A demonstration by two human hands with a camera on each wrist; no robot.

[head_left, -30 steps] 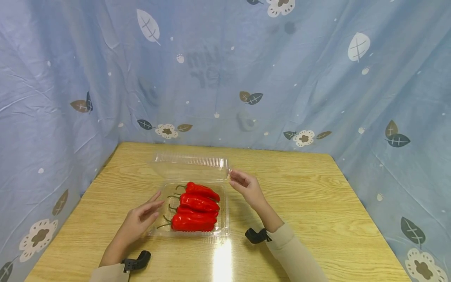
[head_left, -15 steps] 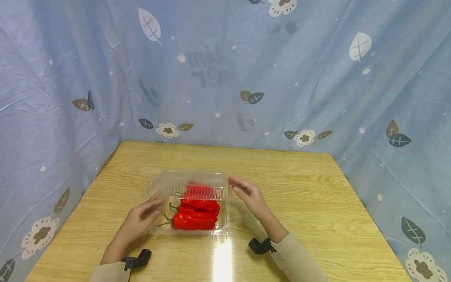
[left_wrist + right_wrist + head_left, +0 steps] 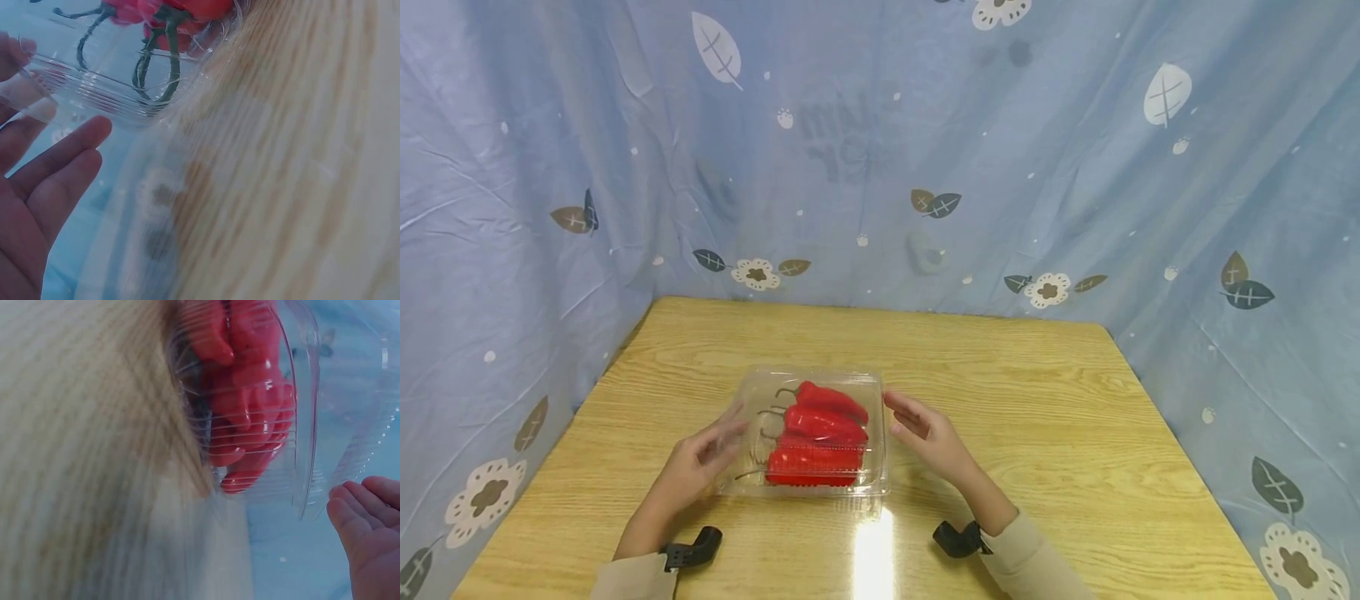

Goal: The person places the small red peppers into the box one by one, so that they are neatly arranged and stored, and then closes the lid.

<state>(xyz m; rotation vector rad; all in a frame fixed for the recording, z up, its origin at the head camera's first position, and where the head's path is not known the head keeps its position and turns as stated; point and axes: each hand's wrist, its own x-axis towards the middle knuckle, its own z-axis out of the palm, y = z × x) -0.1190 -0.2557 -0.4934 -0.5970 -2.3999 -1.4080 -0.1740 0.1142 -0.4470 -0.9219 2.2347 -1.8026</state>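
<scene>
Several red peppers (image 3: 823,426) with green stems lie side by side in a clear hinged plastic container (image 3: 882,483). Its see-through lid (image 3: 359,425) is tilted down over them, with a gap between lid and base in the right wrist view. My left hand (image 3: 696,457) is at the container's left side, fingers extended and slightly bent; some fingertips show through the clear lid. On the right side, my right hand (image 3: 934,437) has its fingers loosely straight, fingertips right at the lid's edge. Neither hand grips anything.
The container rests on a light wood-grain table (image 3: 1037,417). Blue curtains (image 3: 865,150) printed with leaves and flowers stand behind the table and along both sides. A black wrist camera (image 3: 694,550) sits on the left forearm, another (image 3: 958,540) on the right.
The lid has swung from upright at the back forward and down over the peppers. My right hand has followed it slightly toward me; my left hand has stayed in place.
</scene>
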